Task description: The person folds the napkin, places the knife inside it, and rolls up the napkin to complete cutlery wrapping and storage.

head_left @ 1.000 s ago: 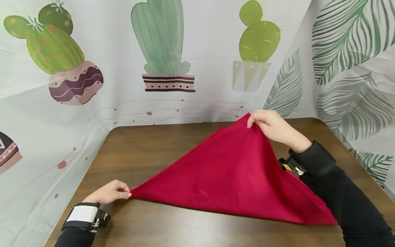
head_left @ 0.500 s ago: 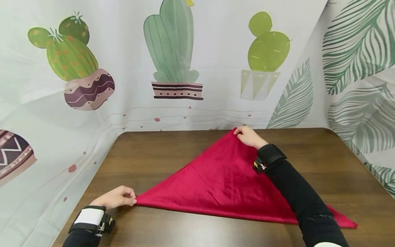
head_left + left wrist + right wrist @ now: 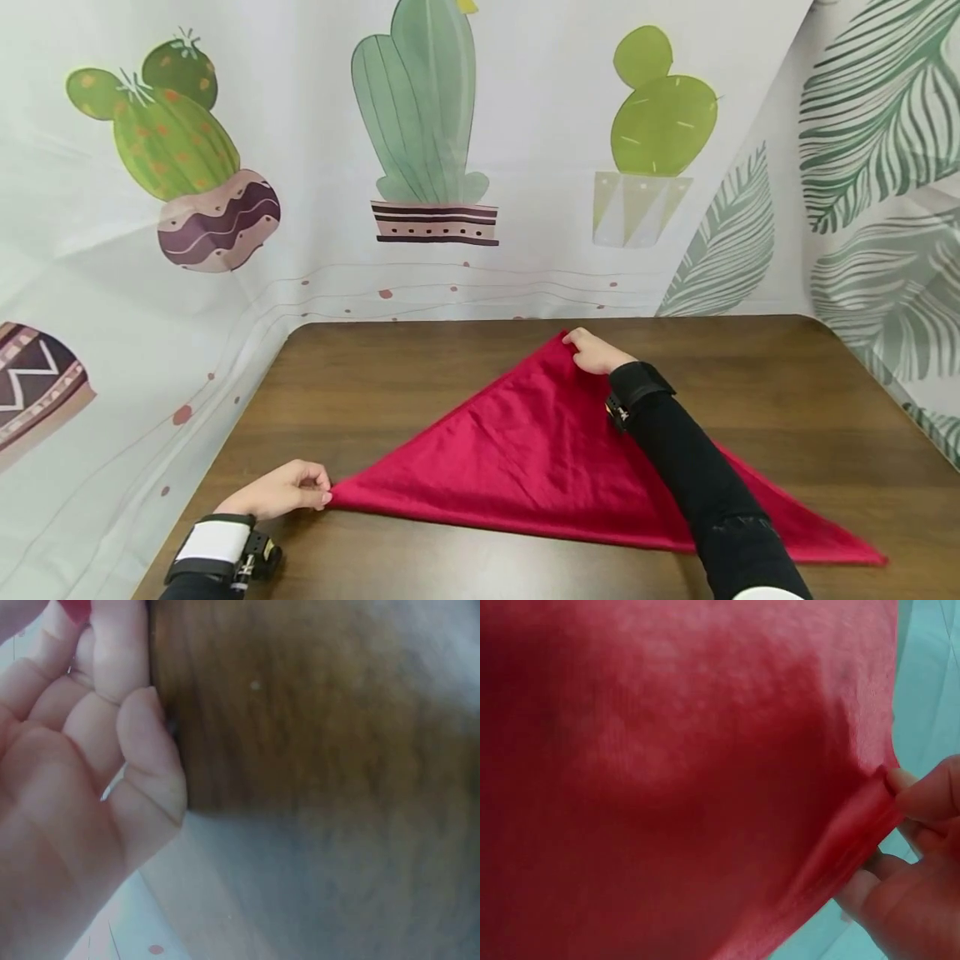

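Observation:
A red cloth (image 3: 502, 467), folded into a triangle, lies over the wooden table with its long edge towards the front. My left hand (image 3: 281, 489) pinches its left corner between thumb and fingers; in the left wrist view just a scrap of red cloth (image 3: 75, 609) shows at the fingertips. At the far point of the triangle, my right hand (image 3: 597, 351) pinches the top corner. The right wrist view has the cloth (image 3: 667, 787) filling most of the frame, drawn into a fold at the right hand (image 3: 922, 877). My right forearm hides part of the cloth's right side.
The brown wooden table (image 3: 375, 367) reaches back to a white hanging sheet (image 3: 540, 108) printed with cacti and leaves. The cloth's right corner (image 3: 873, 557) lies loose on the table, right of my right sleeve (image 3: 697, 492).
My right hand has come down and to the left with the top corner, lowering the raised cloth flat onto the table. My left hand keeps its pinch on the left corner.

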`<move>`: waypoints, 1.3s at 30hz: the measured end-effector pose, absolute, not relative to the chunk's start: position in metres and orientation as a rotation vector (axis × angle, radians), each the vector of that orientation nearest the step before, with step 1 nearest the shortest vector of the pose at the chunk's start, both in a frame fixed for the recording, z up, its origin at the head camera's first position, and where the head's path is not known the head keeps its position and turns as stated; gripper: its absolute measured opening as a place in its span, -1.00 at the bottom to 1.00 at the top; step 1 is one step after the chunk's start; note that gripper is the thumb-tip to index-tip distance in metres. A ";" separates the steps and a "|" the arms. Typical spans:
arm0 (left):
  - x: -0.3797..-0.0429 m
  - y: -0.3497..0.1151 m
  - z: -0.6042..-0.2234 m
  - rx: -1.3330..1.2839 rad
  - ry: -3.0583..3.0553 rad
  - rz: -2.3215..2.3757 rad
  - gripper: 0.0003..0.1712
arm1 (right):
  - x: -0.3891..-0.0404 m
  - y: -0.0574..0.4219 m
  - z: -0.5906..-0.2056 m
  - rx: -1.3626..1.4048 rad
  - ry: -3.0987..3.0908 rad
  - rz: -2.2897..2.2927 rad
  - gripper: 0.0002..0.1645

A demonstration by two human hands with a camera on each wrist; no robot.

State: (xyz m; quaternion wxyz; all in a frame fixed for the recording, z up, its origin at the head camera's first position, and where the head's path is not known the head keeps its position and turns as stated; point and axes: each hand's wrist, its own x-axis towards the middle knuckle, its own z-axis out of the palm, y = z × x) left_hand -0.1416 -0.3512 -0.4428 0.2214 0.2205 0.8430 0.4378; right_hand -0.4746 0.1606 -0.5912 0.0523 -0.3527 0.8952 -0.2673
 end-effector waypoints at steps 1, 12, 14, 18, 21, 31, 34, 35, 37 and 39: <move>-0.141 -0.352 -0.442 0.617 2.331 1.211 -0.89 | -0.478 0.160 -0.592 -1.103 2.709 -0.826 -0.55; -0.141 -0.348 -0.441 0.556 2.331 1.215 -0.87 | -0.492 0.158 -0.598 -0.961 2.707 -0.583 -0.33; -0.141 -0.347 -0.441 0.547 2.315 1.226 -0.87 | -0.494 0.161 -0.604 -0.916 2.703 -0.583 -0.29; -0.141 -0.346 -0.442 0.535 2.280 1.250 -0.90 | -0.484 0.166 -0.602 -0.914 2.765 -0.653 -0.31; -0.143 -0.346 -0.442 0.491 2.259 1.256 -0.90 | -0.445 0.156 -0.552 -0.814 2.749 -0.734 -0.30; -0.160 -0.312 -0.436 0.429 2.414 0.911 -0.81 | -0.322 0.160 -0.439 -0.685 2.780 -0.618 -0.31; -0.175 -0.286 -0.431 0.481 2.515 0.738 -0.83 | -0.302 0.177 -0.437 -0.703 2.804 -0.580 -0.33; -0.181 -0.276 -0.429 0.487 2.530 0.703 -0.85 | -0.295 0.183 -0.436 -0.716 2.806 -0.577 -0.34; -0.196 -0.256 -0.424 0.508 2.547 0.643 -0.86 | -0.281 0.197 -0.434 -0.717 2.794 -0.576 -0.35; -0.214 -0.238 -0.424 0.506 2.572 0.548 -0.84 | -0.266 0.212 -0.433 -0.725 2.785 -0.588 -0.38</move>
